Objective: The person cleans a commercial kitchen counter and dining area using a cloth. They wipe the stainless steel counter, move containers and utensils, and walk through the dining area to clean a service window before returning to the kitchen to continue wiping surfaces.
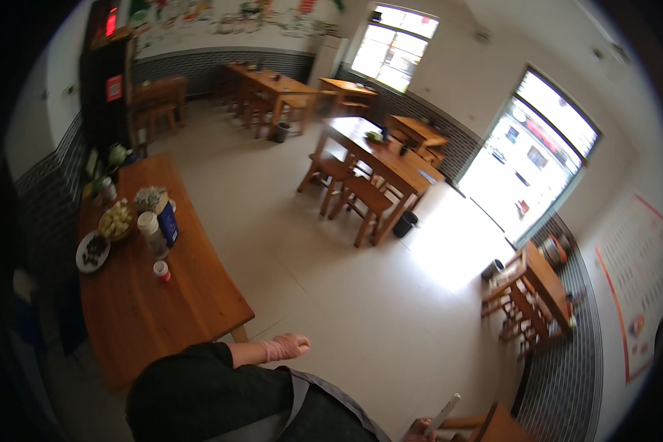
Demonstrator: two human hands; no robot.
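Observation:
My left hand (288, 347), in a thin translucent pinkish glove, is over the floor beside the near corner of a long wooden table (199, 298). Its fingers are curled in and nothing shows in them. At the bottom edge my right hand (418, 430), partly cut off and dark, holds a slim whitish object (443, 411) that slants up; its kind is unclear. On the long table are a small red and white container (162, 272), a clear bottle with a white lid (153, 237), a blue box (168, 225), a bowl of pale chunks (116, 221) and a white plate (106, 255) with dark pieces.
A wooden table (387, 157) with stools (364, 193) stands ahead, a dark bin (405, 224) at its leg. Further tables line the walls. At right are a bright doorway (525, 160) and a side table (547, 282); a wooden furniture edge (500, 425) is near my right hand.

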